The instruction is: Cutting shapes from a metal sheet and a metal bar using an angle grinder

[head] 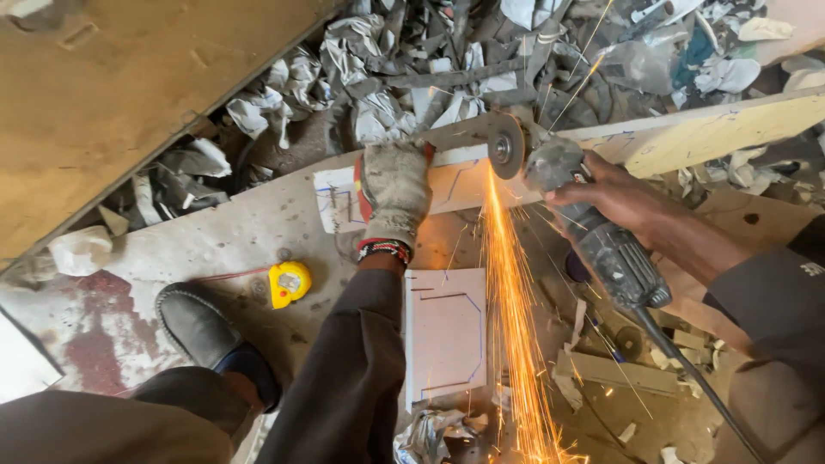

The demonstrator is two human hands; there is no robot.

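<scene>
Fingers of the gloved left hand (394,191) pressed flat, spread, on the long pale metal strip (687,137) across the floor; right hand (614,199) clamped the grey angle grinder (593,232). Its disc (507,146) spun just beside the glove: a slip might cut it, and sparks (514,344) could burn.

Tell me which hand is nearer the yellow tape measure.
Left. The gloved left hand presses the white sheet just up and right of the tape measure; the right hand grips the grinder farther right.
</scene>
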